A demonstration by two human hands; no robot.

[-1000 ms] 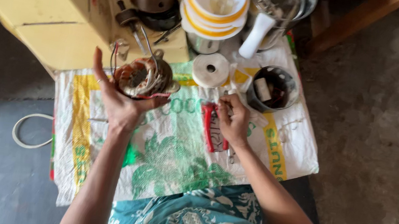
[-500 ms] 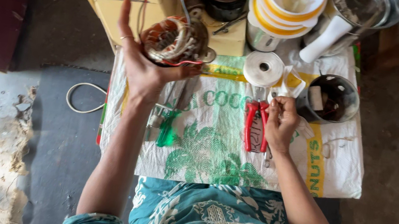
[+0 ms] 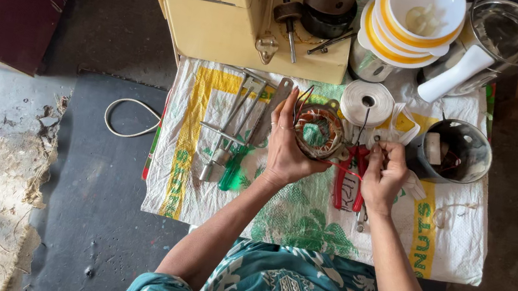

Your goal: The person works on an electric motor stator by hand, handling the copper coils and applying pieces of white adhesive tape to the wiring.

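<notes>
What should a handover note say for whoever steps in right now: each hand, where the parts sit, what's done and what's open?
Left hand: cradles the round motor stator with copper windings, held just above the printed sack cloth.
Right hand: pinches a thin red wire that runs across to the stator.
Red-handled pliers lie on the cloth between the hands, unused. White tape roll sits just behind them; green-handled screwdriver and metal tools lie left of the stator.
Done: the stator already carries windings.
Open: the red wire is loose between hand and stator; I cannot tell where it ends.
</notes>
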